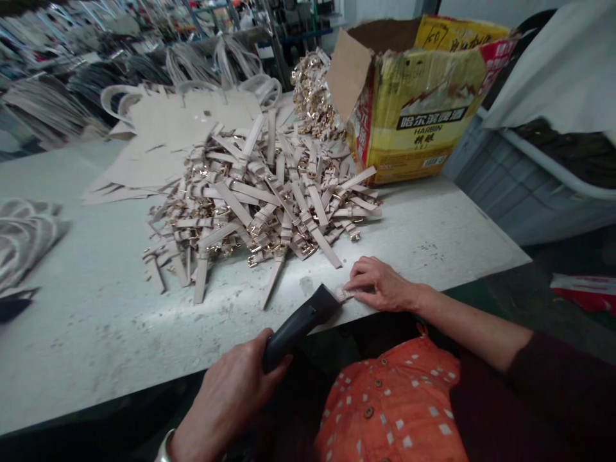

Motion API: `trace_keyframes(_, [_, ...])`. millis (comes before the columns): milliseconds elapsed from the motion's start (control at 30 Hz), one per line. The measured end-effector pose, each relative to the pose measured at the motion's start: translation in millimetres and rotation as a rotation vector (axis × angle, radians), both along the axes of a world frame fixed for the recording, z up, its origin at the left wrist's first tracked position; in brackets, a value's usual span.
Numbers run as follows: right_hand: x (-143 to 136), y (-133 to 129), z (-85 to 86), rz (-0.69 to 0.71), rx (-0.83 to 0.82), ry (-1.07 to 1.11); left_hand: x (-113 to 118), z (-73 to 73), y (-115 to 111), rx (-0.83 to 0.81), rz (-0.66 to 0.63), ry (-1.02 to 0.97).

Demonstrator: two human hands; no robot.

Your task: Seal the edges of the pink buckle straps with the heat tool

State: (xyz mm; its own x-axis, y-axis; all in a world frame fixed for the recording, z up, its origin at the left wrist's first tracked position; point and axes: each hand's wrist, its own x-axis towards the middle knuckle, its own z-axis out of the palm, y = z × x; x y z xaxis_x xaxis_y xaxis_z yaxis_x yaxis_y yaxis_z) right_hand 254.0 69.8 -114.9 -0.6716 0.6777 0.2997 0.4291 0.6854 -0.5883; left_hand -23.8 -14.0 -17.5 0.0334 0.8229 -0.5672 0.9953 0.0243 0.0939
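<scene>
At the table's front edge, my left hand point(240, 385) is wrapped round the lower end of a dark curved tool point(301, 326). The tool's wide end points up and right, close to a small pale strap piece point(342, 294). My right hand point(380, 284) pinches that piece, its fingers low over the tabletop. Just beyond both hands lies a big heap of beige straps point(260, 199) with gold-coloured buckles. Some straps stick out of the heap towards the front edge.
A yellow cardboard box point(414, 115) stands open at the table's back right, beside a pile of buckles point(315, 96). Flat beige sheets point(158, 141) lie behind the heap. Looped straps point(26, 237) are at far left. A grey bin point(529, 186) stands at right.
</scene>
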Motion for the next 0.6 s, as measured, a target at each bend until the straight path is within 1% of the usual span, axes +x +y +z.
trace_keyframes(167, [-5, 1, 1.1, -0.006, -0.015, 0.034, 6, -0.8, 7, 0.009, -0.029, -0.022])
trace_keyframes(267, [-6, 2, 0.2, -0.008, -0.023, 0.062, 9, -4.2, 6, 0.02, -0.018, -0.028])
trace_keyframes(367, [-7, 2, -1.0, -0.018, -0.041, 0.091, 7, -5.4, 3, 0.011, 0.002, -0.028])
trace_keyframes(533, [-5, 2, 1.1, -0.005, -0.057, 0.056, -4, 2.0, -4, 0.002, 0.03, 0.009])
trace_keyframes(600, [-4, 2, 2.9, 0.014, -0.055, 0.036, -4, 6.0, -6, 0.013, 0.024, 0.033])
